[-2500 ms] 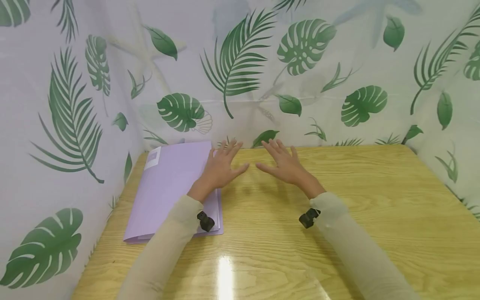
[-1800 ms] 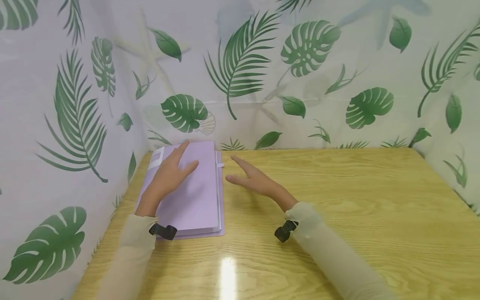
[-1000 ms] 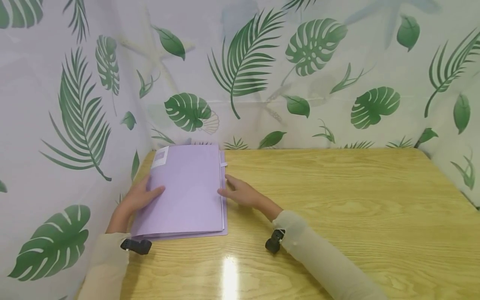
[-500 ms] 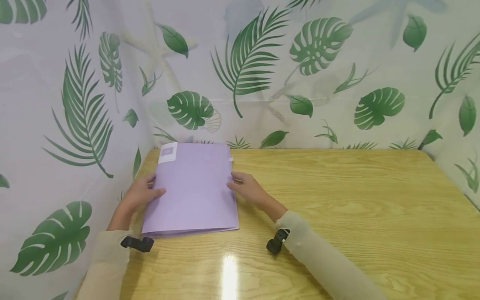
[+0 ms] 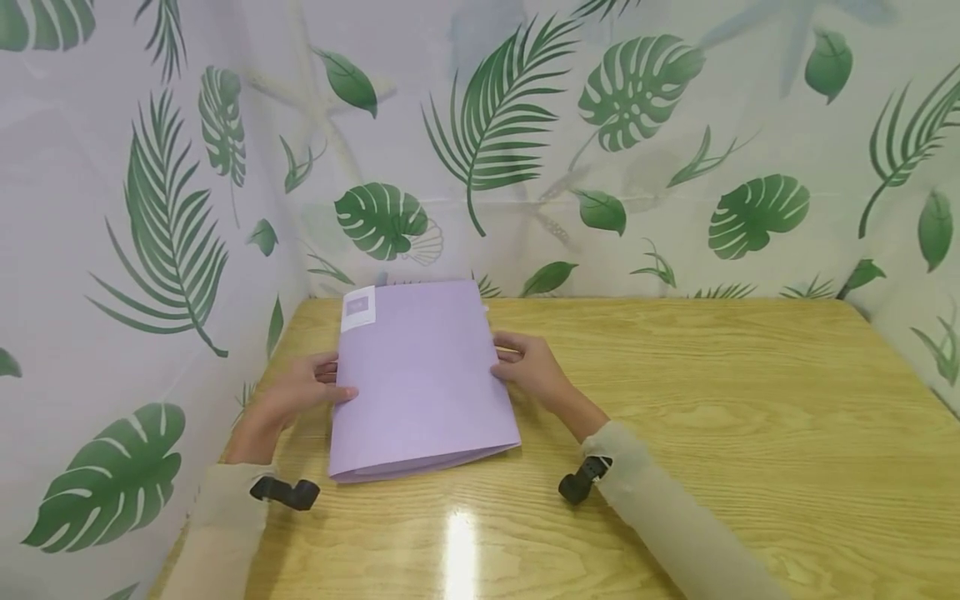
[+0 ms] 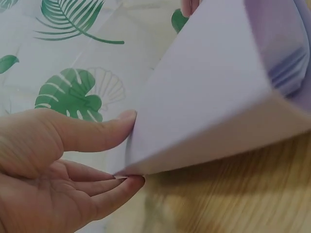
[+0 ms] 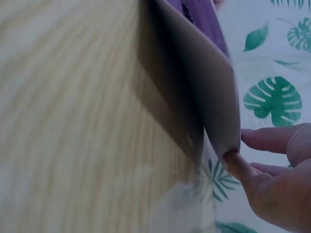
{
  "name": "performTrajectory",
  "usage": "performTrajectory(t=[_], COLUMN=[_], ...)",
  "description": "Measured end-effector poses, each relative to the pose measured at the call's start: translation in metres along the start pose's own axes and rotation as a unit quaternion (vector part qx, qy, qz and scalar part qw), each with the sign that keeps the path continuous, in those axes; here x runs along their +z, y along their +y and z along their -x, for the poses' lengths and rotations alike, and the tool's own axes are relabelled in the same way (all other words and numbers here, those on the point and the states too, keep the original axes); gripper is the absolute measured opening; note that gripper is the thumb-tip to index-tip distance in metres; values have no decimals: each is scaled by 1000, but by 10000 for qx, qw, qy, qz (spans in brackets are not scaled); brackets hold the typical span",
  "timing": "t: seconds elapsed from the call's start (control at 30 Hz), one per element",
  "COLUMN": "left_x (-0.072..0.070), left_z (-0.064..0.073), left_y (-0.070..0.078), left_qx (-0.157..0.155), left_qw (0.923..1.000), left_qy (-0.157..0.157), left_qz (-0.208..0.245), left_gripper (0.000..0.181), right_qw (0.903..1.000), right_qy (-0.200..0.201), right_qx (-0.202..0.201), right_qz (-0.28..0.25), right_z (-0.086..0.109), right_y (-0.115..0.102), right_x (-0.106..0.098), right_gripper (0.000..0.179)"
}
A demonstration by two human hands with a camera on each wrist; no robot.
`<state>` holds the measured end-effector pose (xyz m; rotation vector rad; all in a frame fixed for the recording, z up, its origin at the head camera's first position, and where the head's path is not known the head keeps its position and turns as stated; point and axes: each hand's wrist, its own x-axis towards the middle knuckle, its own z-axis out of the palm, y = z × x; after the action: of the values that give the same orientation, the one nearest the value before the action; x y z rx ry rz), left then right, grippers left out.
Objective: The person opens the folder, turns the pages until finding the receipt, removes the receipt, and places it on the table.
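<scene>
A light purple file folder (image 5: 423, 379) with a white label (image 5: 359, 307) at its upper left is held between both hands, raised off the wooden table. My left hand (image 5: 296, 390) grips its left edge, thumb on the cover and fingers beneath, as the left wrist view shows at the folder's spine (image 6: 146, 162). My right hand (image 5: 534, 371) pinches the opposite edge between thumb and fingers. In the right wrist view the folder's underside (image 7: 214, 92) stands clear of the tabletop. Its near end gapes slightly, and inner sleeves (image 6: 289, 68) show there in the left wrist view.
The wooden table (image 5: 712, 417) runs up to a white cloth (image 5: 660, 200) printed with green leaves at the back and both sides. A black wrist camera (image 5: 285, 492) is strapped on the left wrist, another black camera (image 5: 585, 479) on the right.
Both hands came from above the table to the folder's two sides and took hold of it. The folder has since been lifted and shifted right, its near end tilting.
</scene>
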<state>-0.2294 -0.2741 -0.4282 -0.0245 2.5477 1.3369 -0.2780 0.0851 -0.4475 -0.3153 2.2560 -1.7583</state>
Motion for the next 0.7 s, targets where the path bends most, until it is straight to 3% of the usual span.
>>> performTrajectory(t=[0.23, 0.5, 0.7], left_x=[19, 56, 86], left_z=[-9, -29, -47], left_y=[12, 38, 59], left_qx=[86, 352, 524], left_qw=[9981, 9942, 9910], left_qy=[-299, -487, -583], left_qz=[538, 892, 1082], left_gripper=[91, 81, 77], right_qw=[9968, 9891, 9829], right_qy=[-257, -671, -669], right_qx=[341, 472, 505], right_qz=[674, 1223, 1642], right_z=[3, 21, 34], right_y=[8, 7, 8], right_x=[-44, -107, -140], right_gripper=[63, 64, 65])
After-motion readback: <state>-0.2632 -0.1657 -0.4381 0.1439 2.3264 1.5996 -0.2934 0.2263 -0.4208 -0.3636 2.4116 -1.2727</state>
